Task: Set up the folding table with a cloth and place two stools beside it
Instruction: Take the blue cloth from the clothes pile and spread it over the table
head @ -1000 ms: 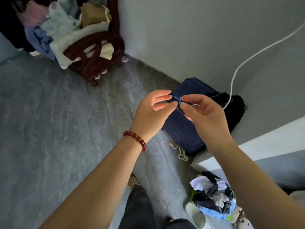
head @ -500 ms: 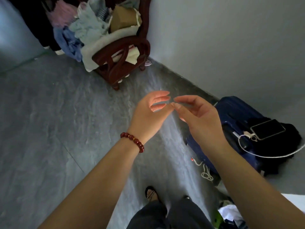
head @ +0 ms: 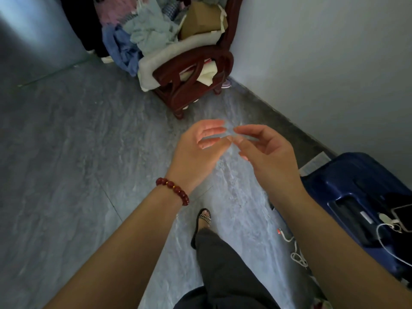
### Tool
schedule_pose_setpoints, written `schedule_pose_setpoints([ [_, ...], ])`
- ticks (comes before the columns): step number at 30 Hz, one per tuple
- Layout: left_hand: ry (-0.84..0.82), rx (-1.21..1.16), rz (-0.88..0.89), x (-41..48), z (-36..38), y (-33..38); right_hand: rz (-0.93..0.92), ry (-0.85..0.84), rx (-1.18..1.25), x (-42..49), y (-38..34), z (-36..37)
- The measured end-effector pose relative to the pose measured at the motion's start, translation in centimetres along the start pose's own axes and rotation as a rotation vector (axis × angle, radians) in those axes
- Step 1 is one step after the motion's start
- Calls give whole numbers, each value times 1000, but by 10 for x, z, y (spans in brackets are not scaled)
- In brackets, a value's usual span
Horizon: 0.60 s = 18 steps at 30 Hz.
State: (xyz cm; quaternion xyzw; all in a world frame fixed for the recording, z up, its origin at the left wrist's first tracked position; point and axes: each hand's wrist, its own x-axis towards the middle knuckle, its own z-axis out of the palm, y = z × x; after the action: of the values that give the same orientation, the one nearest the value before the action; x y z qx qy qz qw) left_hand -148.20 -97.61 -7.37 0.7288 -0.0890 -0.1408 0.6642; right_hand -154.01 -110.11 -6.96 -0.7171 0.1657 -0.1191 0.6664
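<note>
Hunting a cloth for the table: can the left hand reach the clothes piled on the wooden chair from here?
Probably not yet: the left hand hangs empty, short of the clothes on the wooden chair. Bare floor lies between; step closer.

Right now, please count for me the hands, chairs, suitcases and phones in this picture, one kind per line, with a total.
Hands: 2, the left hand and the right hand
Chair: 1
Suitcase: 1
Phone: 1
Total: 5
</note>
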Motion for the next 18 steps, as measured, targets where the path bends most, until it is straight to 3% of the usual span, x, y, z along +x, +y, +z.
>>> schedule_pose_setpoints([
  [18,-7,51,-89,184,-112,-16,45,17,-3,177,-1,134],
])
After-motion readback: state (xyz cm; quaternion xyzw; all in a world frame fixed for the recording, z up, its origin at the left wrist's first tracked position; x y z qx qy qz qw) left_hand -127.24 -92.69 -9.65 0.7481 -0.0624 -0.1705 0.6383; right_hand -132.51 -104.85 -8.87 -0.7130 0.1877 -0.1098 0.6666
